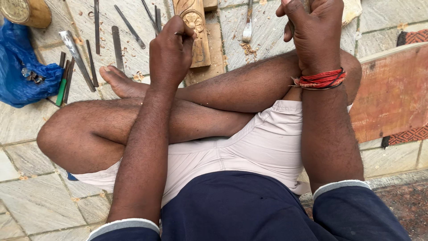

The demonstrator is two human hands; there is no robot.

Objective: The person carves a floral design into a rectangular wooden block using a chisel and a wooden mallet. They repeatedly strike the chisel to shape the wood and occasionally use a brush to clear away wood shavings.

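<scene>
Pale grey stone-tile floor [40, 201] with dusty joints and scattered wood shavings, in soft daylight. A crumpled blue plastic bag [20, 71] lies left; a worn reddish wooden board [392, 96] lies right.

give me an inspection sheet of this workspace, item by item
surface: grey stone tile floor, wood chips scattered near the tools
job's things: carved wooden piece with a flower motif lies on a wooden block; left hand pinches a thin tool over it
clutter: row of metal chisels left of the carving, blue plastic bag, brush
grippers: right hand closed around a handle, mostly hidden; red thread band on that wrist
cables: nothing seen
surroundings: reddish wooden board at right over a patterned mat; person sits cross-legged
</scene>
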